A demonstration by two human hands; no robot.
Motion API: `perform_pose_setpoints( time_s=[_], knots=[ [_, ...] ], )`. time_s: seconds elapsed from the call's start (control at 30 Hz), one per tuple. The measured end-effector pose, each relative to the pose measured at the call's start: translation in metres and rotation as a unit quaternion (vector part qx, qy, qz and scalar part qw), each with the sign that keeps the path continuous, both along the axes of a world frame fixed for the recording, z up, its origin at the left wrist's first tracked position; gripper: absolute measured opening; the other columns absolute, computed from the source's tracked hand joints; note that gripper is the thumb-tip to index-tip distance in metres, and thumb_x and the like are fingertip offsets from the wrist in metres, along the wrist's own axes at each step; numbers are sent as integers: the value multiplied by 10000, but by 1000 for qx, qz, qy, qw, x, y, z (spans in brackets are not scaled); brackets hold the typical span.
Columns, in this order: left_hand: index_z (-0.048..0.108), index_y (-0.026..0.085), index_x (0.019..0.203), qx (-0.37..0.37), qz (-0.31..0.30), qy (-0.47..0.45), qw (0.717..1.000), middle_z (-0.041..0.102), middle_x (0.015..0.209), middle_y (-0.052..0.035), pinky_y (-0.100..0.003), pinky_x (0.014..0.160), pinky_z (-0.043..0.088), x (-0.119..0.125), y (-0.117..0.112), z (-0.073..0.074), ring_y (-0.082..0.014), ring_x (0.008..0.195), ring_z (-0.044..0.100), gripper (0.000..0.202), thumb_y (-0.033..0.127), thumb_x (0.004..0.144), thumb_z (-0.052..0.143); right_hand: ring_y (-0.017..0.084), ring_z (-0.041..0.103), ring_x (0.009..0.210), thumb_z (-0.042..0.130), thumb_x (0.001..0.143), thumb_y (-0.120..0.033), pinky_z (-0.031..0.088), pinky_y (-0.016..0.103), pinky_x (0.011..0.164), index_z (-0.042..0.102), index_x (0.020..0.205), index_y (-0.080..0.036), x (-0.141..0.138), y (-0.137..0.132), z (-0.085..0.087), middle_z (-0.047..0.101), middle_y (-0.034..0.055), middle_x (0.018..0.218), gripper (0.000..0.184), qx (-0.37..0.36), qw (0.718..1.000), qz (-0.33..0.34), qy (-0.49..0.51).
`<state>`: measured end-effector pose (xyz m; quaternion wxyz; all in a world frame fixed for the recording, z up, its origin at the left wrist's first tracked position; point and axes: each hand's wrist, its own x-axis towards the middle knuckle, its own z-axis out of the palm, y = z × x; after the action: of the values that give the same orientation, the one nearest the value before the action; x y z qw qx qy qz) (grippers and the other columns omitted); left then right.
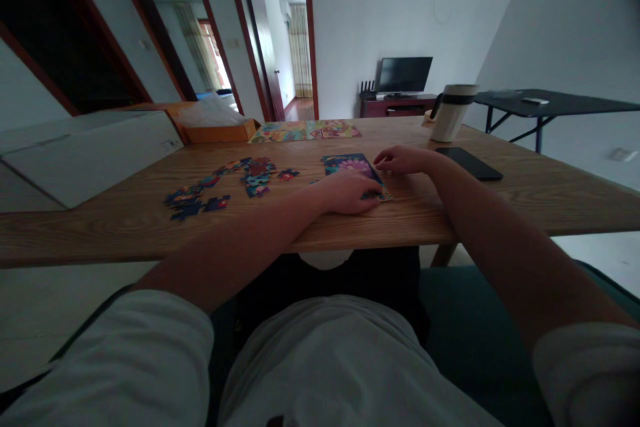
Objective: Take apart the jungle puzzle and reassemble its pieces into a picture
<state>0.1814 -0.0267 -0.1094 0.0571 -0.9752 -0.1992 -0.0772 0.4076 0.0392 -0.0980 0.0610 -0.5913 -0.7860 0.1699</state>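
An assembled section of a jigsaw puzzle, dark blue with a purple flower, lies on the wooden table in front of me. Across its near part rests my left hand, palm down, fingers stretched and a little apart, hiding some of the picture. My right hand is beside the section's right edge, with its fingers loosely bent and slightly apart; I see nothing held in it. To the left are loose puzzle pieces, several of them in a curved spread, and a single piece sits nearer the section.
Colourful picture sheets lie at the table's far edge. An orange box holding clear plastic and a large white box stand left. A tumbler and a dark tablet-like slab are on the right.
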Motion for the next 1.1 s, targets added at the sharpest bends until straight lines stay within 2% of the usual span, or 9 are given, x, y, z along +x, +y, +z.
perform_pose_setpoints(
  time_s=[0.1, 0.23, 0.5, 0.8, 0.9, 1.1],
  knots=[
    [691, 214, 1312, -9, -8, -2, 1000, 755, 1177, -96, -369, 964, 475, -1, 1, -1, -247, 1067, 688, 415, 406, 981, 529, 203, 706, 898, 583, 995, -363, 548, 291, 839, 680, 1306, -150, -1, -2, 1, 750, 120, 1150, 389, -1, 1000, -4, -1],
    [709, 265, 1291, -36, -31, -9, 999, 742, 1239, -60, -361, 1025, 449, -2, 2, 1, -233, 1140, 668, 377, 402, 979, 547, 206, 707, 911, 595, 987, -387, 550, 289, 834, 686, 1296, -165, 0, -1, 0, 749, 118, 1158, 391, -5, 1000, -5, 9],
    [715, 248, 1292, -65, -24, -8, 998, 724, 1287, -70, -358, 1057, 438, -7, 4, 5, -235, 1181, 653, 381, 395, 973, 566, 214, 705, 930, 595, 978, -393, 551, 296, 832, 689, 1291, -176, 3, 3, -1, 753, 111, 1152, 392, -5, 1000, 5, 7],
    [592, 248, 1442, -114, -19, 42, 992, 521, 1541, -89, -381, 1166, 342, -9, 3, 6, -254, 1400, 505, 492, 431, 988, 543, 227, 707, 908, 607, 965, -433, 550, 327, 848, 686, 1293, -187, 2, 2, -1, 751, 117, 1125, 417, -5, 1000, -2, 10],
    [582, 265, 1450, -130, -17, 41, 991, 498, 1558, -87, -384, 1164, 348, -10, 3, 8, -257, 1410, 495, 500, 440, 982, 551, 229, 705, 891, 634, 940, -488, 552, 333, 815, 692, 1267, -200, 6, 2, 1, 749, 113, 1114, 440, -28, 1000, 1, 6],
    [586, 267, 1448, -146, -9, 37, 989, 518, 1545, -85, -366, 1131, 381, -12, 3, 10, -251, 1374, 532, 516, 436, 961, 584, 226, 678, 822, 731, 773, -702, 527, 314, 707, 729, 1043, -212, 10, -10, 11, 725, 79, 922, 559, -103, 993, 19, -50]
  ],
)
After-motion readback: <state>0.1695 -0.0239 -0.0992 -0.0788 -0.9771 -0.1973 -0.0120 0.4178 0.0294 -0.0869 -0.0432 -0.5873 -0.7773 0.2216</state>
